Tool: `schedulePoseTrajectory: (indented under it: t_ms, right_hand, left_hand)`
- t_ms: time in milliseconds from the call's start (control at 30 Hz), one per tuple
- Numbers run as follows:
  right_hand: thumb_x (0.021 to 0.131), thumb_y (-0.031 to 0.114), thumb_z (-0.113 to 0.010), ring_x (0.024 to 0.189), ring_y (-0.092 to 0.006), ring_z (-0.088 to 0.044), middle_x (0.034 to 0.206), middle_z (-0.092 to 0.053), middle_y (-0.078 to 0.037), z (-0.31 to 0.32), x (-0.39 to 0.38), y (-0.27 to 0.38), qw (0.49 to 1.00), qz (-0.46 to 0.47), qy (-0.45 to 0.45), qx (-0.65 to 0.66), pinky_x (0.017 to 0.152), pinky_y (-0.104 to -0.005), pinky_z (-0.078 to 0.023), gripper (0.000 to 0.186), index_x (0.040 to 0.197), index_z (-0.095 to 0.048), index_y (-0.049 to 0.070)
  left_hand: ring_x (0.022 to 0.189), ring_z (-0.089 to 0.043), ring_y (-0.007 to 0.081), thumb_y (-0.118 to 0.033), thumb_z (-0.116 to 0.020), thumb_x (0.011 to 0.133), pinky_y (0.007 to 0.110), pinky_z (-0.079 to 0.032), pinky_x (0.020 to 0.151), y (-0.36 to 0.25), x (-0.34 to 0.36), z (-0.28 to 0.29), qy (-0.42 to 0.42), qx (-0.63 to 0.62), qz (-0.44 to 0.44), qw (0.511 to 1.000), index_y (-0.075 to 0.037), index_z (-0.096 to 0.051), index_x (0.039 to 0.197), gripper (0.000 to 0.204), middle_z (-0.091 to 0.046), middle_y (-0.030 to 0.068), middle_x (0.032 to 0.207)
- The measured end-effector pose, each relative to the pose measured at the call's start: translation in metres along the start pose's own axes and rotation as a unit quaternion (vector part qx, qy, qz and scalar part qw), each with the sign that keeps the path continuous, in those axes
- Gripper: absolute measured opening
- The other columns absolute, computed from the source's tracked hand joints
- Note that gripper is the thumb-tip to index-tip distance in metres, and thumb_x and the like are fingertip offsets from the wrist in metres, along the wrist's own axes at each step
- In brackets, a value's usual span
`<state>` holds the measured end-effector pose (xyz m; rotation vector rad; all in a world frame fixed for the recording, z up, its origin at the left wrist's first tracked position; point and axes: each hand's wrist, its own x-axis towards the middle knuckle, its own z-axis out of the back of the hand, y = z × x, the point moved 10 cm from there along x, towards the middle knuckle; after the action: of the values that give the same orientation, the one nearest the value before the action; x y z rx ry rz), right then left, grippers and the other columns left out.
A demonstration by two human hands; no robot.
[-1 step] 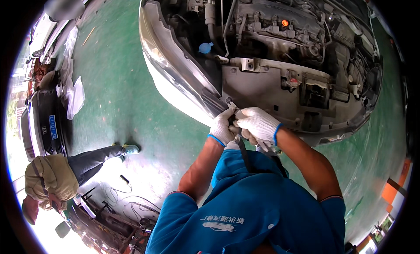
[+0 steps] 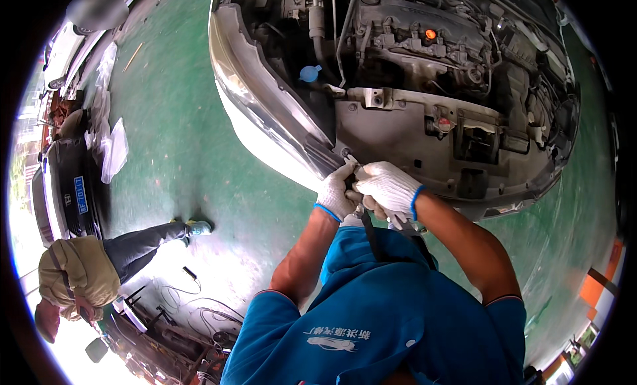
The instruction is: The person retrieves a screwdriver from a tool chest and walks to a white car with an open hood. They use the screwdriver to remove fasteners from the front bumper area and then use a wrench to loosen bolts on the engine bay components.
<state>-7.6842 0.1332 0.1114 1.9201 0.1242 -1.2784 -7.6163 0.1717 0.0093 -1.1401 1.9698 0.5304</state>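
Both my hands wear white knit gloves with blue cuffs and meet at the front edge of a car with its hood up. My left hand (image 2: 336, 191) is closed, thumb and fingers pinched beside the inner end of the headlight (image 2: 282, 113). Against it, my right hand (image 2: 390, 187) curls with its knuckles up. A small pale forked tip (image 2: 351, 160) pokes out above the fingers, close to a round fastener (image 2: 346, 151) on the grey front cover panel (image 2: 391, 129). What the fingers grip is mostly hidden by the gloves.
The engine (image 2: 424, 37) lies beyond the panel, with a blue reservoir cap (image 2: 310, 73) at its left. At left a person in a tan top (image 2: 83, 272) stands near a dark car (image 2: 73, 192). Cables (image 2: 199, 305) and plastic sheeting (image 2: 114, 149) lie on the green floor (image 2: 179, 120).
My right hand has shifted very slightly left, toward my left hand. Everything else looks nearly the same, with only a small shift of the view.
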Motion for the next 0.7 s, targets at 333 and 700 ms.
schedulePoseTrajectory:
  t_ms: [333, 700]
  right_hand:
    - [0.104, 0.019, -0.052, 0.043, -0.0073, -0.045, 0.061, -0.054, -0.002, 0.020, -0.015, -0.032, 0.989, 0.095, 0.023, 0.111, 0.038, -0.0244, -0.037, 0.031, 0.127, -0.057, -0.002]
    - [0.103, 0.014, -0.049, 0.046, -0.0089, -0.043, 0.061, -0.051, -0.001, 0.007, -0.026, -0.015, 0.994, 0.078, -0.039, 0.063, 0.042, -0.0285, -0.037, 0.031, 0.130, -0.058, 0.002]
  left_hand:
    - [0.049, -0.050, 0.0110, -0.023, -0.061, 0.101, 0.021, -0.030, 0.039, -0.020, -0.013, -0.007, -0.056, 0.219, -0.123, 0.966, -0.002, -0.067, 0.092, 0.024, -0.063, 0.0054, 0.074]
    - [0.050, -0.050, 0.0108, -0.036, -0.061, 0.100, 0.026, -0.033, 0.046, -0.044, -0.037, -0.023, -0.069, 0.438, -0.150, 0.884, -0.002, -0.069, 0.083, 0.039, -0.060, 0.0037, 0.064]
